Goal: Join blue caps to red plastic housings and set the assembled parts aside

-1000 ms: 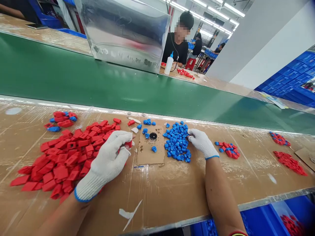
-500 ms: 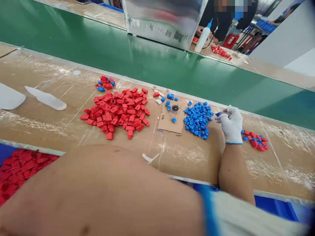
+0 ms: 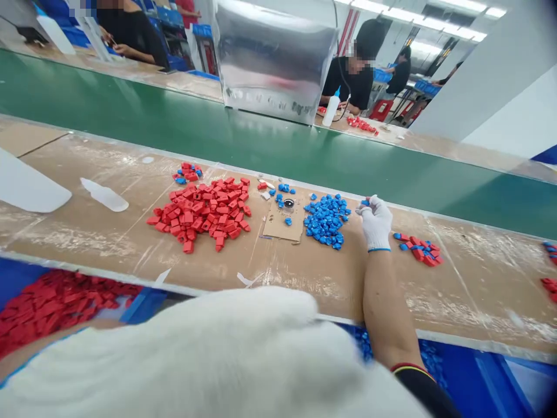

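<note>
My right hand, in a white knit glove, is just right of a pile of small blue plastic pieces. Its fingers pinch a small blue piece. Very close to the camera, my left hand fills the bottom in a white glove, blurred, its fingers unclear. Left of the blue pile lies a cardboard pad bearing a small round dish with dark contents and a few blue pieces. A large heap of red plastic blocks lies further left.
Small red-and-blue groups lie to the right and back left. A green conveyor belt runs behind the table, with a metal hood over it. A bin of red blocks stands below the front edge. People sit across.
The view has tilted up, showing more of the far side. My left forearm crossed the foreground before; now the gloved left hand is there. My right hand still pinches the blue piece.
</note>
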The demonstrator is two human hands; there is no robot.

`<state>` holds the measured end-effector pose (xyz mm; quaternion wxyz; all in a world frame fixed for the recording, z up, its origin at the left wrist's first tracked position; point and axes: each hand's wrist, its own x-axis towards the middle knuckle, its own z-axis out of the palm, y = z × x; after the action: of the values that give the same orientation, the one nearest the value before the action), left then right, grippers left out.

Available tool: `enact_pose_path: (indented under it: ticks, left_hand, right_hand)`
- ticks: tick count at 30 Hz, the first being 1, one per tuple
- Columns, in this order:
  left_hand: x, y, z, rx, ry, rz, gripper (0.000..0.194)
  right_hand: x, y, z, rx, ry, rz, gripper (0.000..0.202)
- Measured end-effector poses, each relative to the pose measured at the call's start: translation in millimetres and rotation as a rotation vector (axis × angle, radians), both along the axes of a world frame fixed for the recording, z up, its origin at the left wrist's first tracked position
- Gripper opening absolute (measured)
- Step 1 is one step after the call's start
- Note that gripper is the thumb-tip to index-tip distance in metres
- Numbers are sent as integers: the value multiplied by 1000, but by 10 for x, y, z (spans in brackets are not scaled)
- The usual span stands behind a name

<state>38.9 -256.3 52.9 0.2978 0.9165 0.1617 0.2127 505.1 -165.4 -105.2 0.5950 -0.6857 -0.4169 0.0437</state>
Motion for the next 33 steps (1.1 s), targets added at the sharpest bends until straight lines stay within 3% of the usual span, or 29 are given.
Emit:
enact_pose_path:
  ticks: [2, 4, 7, 11, 12, 16, 19, 23, 33]
  left_hand:
    - [59, 180, 66, 56, 51, -101, 41]
    - [93, 477, -9, 90, 90, -93, 38]
    - [143, 1031, -354, -1, -69, 175, 22]
    - [433, 1744, -825, -418, -339, 376, 25]
    - [545, 1893, -894, -506, -440, 416, 26]
    - [904, 2309, -1064, -581, -590, 470, 28]
    - [935, 2411, -1209, -641, -656, 509, 30]
    - [798, 2362, -1348, -736, -697, 526, 32]
    - [697, 2283, -1219, -810, -805, 462, 29]
  right_hand:
    - [-24, -20, 36, -6, -3, 30, 27]
    - [-108, -34, 108, -16, -27, 86, 28]
    - [-374, 37, 275, -55, -106, 240, 31]
    - [-876, 370, 551, -160, -278, 536, 29]
    - [-987, 474, 617, -195, -326, 606, 26]
    - [-1238, 806, 807, -331, -492, 783, 18]
    - [-1245, 907, 854, -416, -574, 855, 15]
    - [-1213, 934, 867, -504, -612, 934, 17]
    - [-1230, 970, 1002, -588, -627, 1007, 17]
